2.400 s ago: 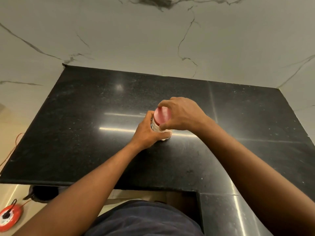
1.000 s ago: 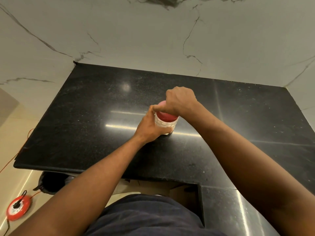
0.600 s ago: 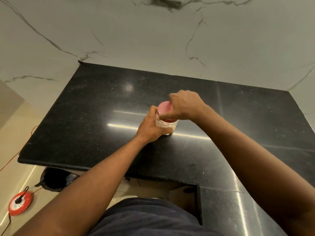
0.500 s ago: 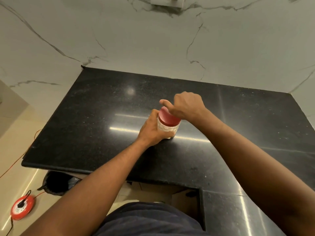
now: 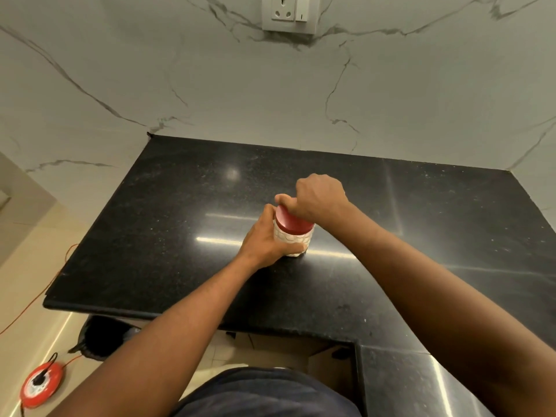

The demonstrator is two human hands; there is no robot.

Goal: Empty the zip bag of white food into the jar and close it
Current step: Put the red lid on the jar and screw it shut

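A small clear jar (image 5: 293, 239) holding white food stands upright in the middle of the black counter (image 5: 168, 230). A red lid (image 5: 290, 221) sits on top of it. My left hand (image 5: 264, 240) wraps around the jar's body from the left. My right hand (image 5: 319, 197) grips the far edge of the red lid from above, fingers curled over it. No zip bag shows anywhere in view.
A marble wall with a white socket (image 5: 288, 12) rises behind the counter. The counter's front edge has a notch at the lower right. On the floor to the left lie a red cable reel (image 5: 42, 385) and a dark bin (image 5: 105, 337).
My right hand has kept turning on the red lid, shifting its grip from over the top to the far rim. My left hand stayed on the jar. The view tilted upward.
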